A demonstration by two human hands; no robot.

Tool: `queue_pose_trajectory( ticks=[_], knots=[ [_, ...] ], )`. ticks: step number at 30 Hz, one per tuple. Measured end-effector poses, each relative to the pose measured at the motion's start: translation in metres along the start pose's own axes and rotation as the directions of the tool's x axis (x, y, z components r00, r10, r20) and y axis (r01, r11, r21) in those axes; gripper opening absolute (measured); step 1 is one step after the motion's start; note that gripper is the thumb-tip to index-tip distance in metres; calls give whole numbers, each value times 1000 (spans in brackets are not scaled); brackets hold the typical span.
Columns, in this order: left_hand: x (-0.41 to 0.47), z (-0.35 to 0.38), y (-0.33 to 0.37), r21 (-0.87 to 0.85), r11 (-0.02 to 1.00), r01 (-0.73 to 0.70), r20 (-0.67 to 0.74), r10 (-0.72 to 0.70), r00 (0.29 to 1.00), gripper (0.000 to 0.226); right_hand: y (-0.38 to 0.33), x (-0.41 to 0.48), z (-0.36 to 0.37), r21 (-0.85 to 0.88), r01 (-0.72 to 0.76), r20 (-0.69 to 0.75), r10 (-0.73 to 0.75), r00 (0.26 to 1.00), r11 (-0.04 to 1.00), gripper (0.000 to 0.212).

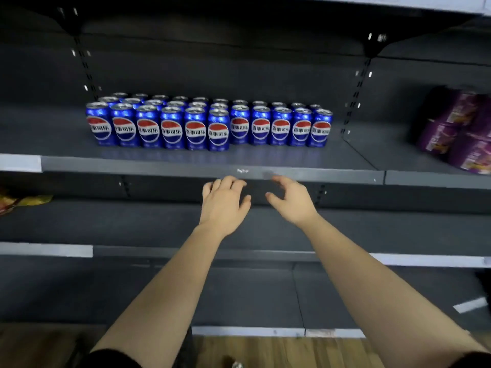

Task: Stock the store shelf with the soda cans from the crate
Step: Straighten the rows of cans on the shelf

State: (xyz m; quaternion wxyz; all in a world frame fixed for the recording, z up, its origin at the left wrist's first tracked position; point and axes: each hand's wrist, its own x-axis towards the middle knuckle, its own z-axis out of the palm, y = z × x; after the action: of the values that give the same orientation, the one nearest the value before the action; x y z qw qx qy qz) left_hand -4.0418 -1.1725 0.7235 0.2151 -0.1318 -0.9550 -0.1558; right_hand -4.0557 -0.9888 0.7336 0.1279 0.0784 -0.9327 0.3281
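The soda cans [207,126] stand upright in a tight block on the grey shelf [159,166] in the upper middle of the frame. I count eleven cans across the front. The six on the left sit a little nearer the shelf's edge than the five on the right. More tops show in rows behind them, too crowded and blurred for me to count. Each can is blue with the red, white and blue Pepsi globe, and the white band carries the Chinese writing 百事可乐. Just below the shelf's front edge, at the centre of the frame, my left hand [223,203] and right hand [291,200] hang side by side, near each other but apart. Both hold nothing and their fingers are loosely spread. At the right edge, on the same level, lies a stack of purple packs [457,128] whose printing is too blurred to read. At the far left, one level down, the corner of a yellow-orange bag [24,201] pokes in.
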Motion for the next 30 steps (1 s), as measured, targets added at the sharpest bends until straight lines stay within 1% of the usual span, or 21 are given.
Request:
queue_pose_trajectory(
  ticks=[6, 12, 18, 23, 26, 30],
  knots=[
    [-80, 14, 54, 0, 999, 42, 98, -41, 994, 38, 47, -94, -10, 0, -103, 113, 102, 988, 995, 51],
    [-143, 31, 86, 8, 999, 53, 205, -54, 977, 39, 89, -168, -7, -29, -238, 191, 239, 952, 971, 55],
    [-168, 50, 84, 47, 996, 80, 333, -91, 938, 40, 116, -198, 0, -50, -305, 245, 308, 920, 951, 52],
    [-168, 64, 72, 83, 994, 68, 377, -94, 921, 41, 135, -205, 14, -89, -358, 290, 368, 883, 929, 56],
    [-166, 74, 63, 96, 993, 63, 401, -97, 911, 42, 144, -207, 29, -82, -393, 309, 398, 864, 916, 57],
    [-170, 102, 49, 109, 992, 63, 453, -106, 885, 43, 160, -212, 58, -95, -430, 355, 434, 828, 898, 58]
  ],
)
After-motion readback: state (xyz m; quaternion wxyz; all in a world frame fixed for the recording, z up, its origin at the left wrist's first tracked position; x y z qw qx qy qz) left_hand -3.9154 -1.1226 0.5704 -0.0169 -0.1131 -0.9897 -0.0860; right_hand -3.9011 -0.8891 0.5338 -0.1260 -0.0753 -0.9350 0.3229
